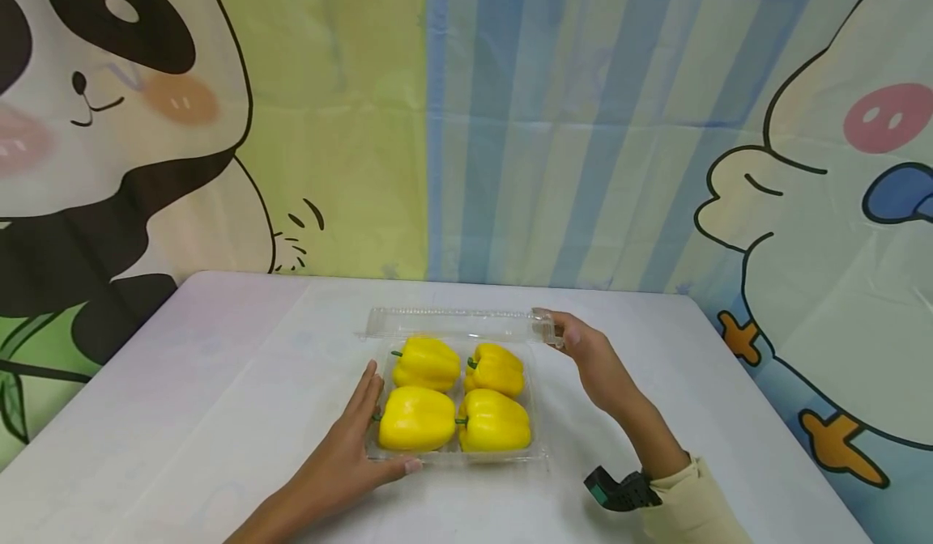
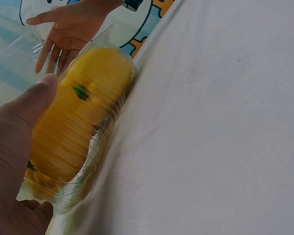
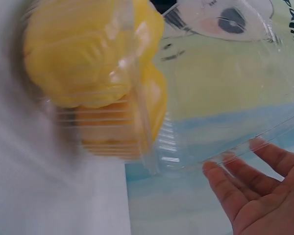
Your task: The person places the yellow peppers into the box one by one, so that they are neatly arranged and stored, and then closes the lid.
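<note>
Several yellow bell peppers with green stems sit in two rows inside a clear plastic clamshell box. Its transparent lid stands raised at the far side. My left hand rests against the box's near left corner, fingers along the left side and thumb at the front edge. At the lid's right end is my right hand; in the right wrist view, the straight fingertips touch the lid's edge. The left wrist view shows the right thumb spread away from the fingers.
A white-covered table holds the box near its middle. Behind it hangs a cartoon backdrop with a panda on the left and a white figure on the right. A black band is on my right wrist, beside a cream sleeve.
</note>
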A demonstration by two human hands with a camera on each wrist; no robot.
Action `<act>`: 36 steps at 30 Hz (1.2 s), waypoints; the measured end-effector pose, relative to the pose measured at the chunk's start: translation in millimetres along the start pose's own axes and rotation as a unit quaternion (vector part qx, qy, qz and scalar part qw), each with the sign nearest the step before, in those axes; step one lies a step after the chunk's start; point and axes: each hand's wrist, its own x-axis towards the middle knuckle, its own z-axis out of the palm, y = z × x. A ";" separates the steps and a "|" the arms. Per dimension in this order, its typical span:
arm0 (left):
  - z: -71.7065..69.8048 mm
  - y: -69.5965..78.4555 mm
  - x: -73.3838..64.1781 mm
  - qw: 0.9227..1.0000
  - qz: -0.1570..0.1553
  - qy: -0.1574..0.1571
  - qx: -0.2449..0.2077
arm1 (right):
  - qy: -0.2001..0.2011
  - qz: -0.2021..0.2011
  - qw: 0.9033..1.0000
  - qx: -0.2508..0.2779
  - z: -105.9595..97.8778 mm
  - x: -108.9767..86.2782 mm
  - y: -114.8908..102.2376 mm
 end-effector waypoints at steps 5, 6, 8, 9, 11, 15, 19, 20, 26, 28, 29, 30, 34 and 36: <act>-0.1 0.1 0.2 1.000 -0.009 -0.001 -0.001 | -0.007 -0.031 0.999 -0.039 0.1 -4.9 4.2; -0.1 0.3 -0.2 1.000 -0.008 -0.001 -0.001 | -0.011 -0.033 0.998 -0.043 0.1 -5.9 4.8; -0.1 0.8 -1.1 1.000 -0.006 -0.002 0.000 | -0.021 -0.041 0.998 -0.045 -0.4 -7.7 6.5; -0.3 1.1 -1.5 1.000 -0.004 -0.003 0.000 | -0.027 -0.047 0.998 -0.039 -0.7 -8.7 7.2; -0.5 1.6 -2.1 1.000 -0.004 -0.004 0.000 | -0.038 -0.058 0.997 -0.029 -1.6 -11.0 9.2; -1.7 2.4 -2.8 1.000 -0.012 -0.009 0.002 | -0.057 -0.075 0.996 -0.003 -2.1 -15.6 11.8; -2.3 2.3 -2.1 1.000 -0.023 -0.012 -0.003 | -0.067 -0.073 0.995 0.004 -2.1 -20.2 14.6; -2.3 2.1 -1.5 1.000 -0.024 -0.011 -0.005 | -0.069 -0.072 0.995 0.005 -2.3 -21.3 15.5; -3.5 -0.2 1.1 0.999 -0.021 0.000 -0.030 | -0.080 -0.059 0.995 -0.001 -1.9 -28.7 18.1; -4.2 -0.8 0.9 0.999 -0.020 0.002 -0.043 | -0.088 -0.048 0.995 0.001 -1.5 -31.1 18.2; -4.6 -1.1 0.7 0.999 -0.019 0.002 -0.050 | -0.092 -0.042 0.995 0.001 -1.3 -32.3 18.5; -5.0 -1.4 0.5 0.998 -0.018 0.001 -0.059 | -0.096 -0.037 0.995 -0.001 -1.2 -33.3 18.5; -7.2 -3.2 0.2 0.996 -0.008 -0.004 -0.085 | -0.122 -0.032 0.992 -0.005 -2.1 -36.6 18.7; -9.9 -5.3 0.2 0.996 0.005 -0.002 -0.088 | -0.136 -0.029 0.990 -0.012 -2.4 -37.8 17.9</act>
